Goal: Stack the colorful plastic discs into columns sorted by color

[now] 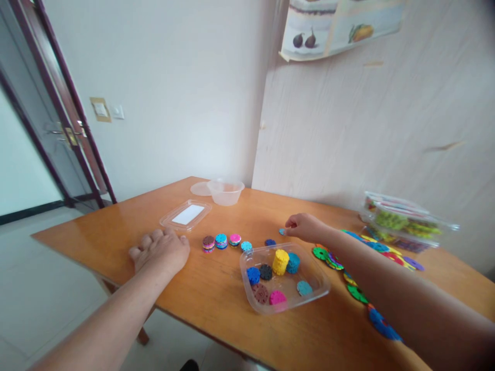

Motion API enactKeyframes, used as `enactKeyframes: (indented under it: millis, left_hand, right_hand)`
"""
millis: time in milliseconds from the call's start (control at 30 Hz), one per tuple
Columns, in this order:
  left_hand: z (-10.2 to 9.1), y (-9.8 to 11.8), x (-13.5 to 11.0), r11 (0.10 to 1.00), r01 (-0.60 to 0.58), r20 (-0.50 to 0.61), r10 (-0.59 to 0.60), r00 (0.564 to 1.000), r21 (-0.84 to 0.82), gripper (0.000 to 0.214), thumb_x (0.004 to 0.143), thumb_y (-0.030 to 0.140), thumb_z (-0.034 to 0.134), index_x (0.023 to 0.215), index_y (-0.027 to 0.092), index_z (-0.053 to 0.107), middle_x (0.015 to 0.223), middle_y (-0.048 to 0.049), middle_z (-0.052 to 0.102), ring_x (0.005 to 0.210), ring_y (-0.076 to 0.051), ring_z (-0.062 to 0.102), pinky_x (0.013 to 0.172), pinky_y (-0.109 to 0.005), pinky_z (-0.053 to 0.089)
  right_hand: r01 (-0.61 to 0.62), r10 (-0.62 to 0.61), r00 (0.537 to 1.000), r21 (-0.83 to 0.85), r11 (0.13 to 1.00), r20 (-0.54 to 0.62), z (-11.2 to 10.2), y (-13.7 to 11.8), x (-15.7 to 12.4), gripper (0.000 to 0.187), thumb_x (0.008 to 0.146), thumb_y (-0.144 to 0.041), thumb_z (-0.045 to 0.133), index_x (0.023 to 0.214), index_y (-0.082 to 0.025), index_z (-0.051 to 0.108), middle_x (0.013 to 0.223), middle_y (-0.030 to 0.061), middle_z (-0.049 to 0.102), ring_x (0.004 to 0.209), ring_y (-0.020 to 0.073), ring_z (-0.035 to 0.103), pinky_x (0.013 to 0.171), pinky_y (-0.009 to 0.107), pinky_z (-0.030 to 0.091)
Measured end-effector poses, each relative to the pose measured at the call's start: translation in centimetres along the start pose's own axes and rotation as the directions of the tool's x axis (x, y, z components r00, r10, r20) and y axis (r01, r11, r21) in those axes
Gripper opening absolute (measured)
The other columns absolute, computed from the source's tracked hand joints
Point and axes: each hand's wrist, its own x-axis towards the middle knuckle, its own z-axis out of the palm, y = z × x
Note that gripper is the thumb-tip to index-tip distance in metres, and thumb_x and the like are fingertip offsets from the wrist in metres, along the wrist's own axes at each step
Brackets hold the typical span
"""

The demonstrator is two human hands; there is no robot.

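Note:
My left hand (160, 250) lies flat on the table, fingers spread, holding nothing. Behind the tray, the fingers of my right hand (303, 227) are pinched at a light blue notched disc (282, 232), just above or on the tabletop. Small stacks of discs run in a row between my hands: a brown-topped stack (208, 243), a blue-topped stack (220, 240) and a pink-topped stack (234, 239). Further along are a light blue disc stack (246, 247) and a dark blue disc (270, 242). A clear tray (309, 304) holds a yellow stack (280, 262) and several other coloured discs.
A clear lid with a white label (188, 214) lies behind my left hand. A clear round bowl (226, 192) stands near the wall. Larger coloured discs (357, 293) lie under and beside my right forearm. Clear boxes of colourful pieces (402, 221) are stacked at right.

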Motion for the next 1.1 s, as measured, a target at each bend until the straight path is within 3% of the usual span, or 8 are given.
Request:
enactKeyframes:
  millis: [300,533,767,933,1100]
  left_hand:
    - [-0.2,0.1,0.0,1.000,0.006,0.016,-0.007,1.000,0.021,0.059,0.087,0.046,0.028,0.124,0.010,0.058,0.130,-0.0231,0.054,0.121,-0.040,0.046,0.094,-0.059,0.037]
    - [0.0,0.0,0.2,1.000,0.004,0.001,-0.004,1.000,0.000,0.061,0.086,0.048,0.030,0.124,0.010,0.058,0.130,-0.0230,0.055,0.121,-0.041,0.046,0.094,-0.060,0.038]
    - [0.2,-0.2,0.4,1.000,0.005,0.005,-0.005,1.000,-0.008,0.061,0.085,0.048,0.030,0.125,0.011,0.058,0.130,-0.0240,0.054,0.122,-0.041,0.045,0.093,-0.060,0.037]
    - [0.3,-0.3,0.6,1.000,-0.003,0.010,0.003,1.000,-0.007,0.063,0.085,0.050,0.030,0.127,0.011,0.057,0.132,-0.0256,0.053,0.122,-0.042,0.045,0.094,-0.060,0.036]
    - [0.0,-0.3,0.4,1.000,0.003,0.032,-0.003,0.999,-0.008,0.065,0.086,0.050,0.027,0.128,0.010,0.056,0.132,-0.0258,0.052,0.122,-0.043,0.044,0.094,-0.060,0.036]
  right_hand:
    - [-0.024,0.025,0.999,-0.039,0.999,0.022,1.1,-0.3,0.9,0.024,0.076,-0.036,0.066,0.090,-0.019,0.077,0.093,0.0065,0.075,0.082,0.0195,0.065,0.066,0.025,0.043]
    - [-0.042,0.041,0.999,-0.004,0.999,-0.030,0.0,-0.5,0.0,0.024,0.077,-0.034,0.064,0.092,-0.018,0.073,0.091,0.0049,0.073,0.079,0.0172,0.064,0.064,0.024,0.042]
    - [0.106,-0.091,0.993,0.206,0.973,-0.081,-3.4,-2.7,-6.0,0.021,0.077,-0.030,0.062,0.093,-0.018,0.067,0.079,0.0013,0.068,0.071,0.0148,0.061,0.062,0.024,0.044]
    - [0.196,-0.200,0.980,0.120,0.973,0.020,-4.7,-4.6,-10.8,0.021,0.076,-0.028,0.061,0.095,-0.022,0.068,0.084,0.0003,0.067,0.072,0.0145,0.060,0.063,0.025,0.042]
    - [0.181,-0.182,0.973,0.021,0.983,0.140,-4.5,-5.6,-12.5,0.022,0.078,-0.035,0.062,0.096,-0.025,0.069,0.085,0.0003,0.067,0.071,0.0148,0.059,0.063,0.026,0.039]
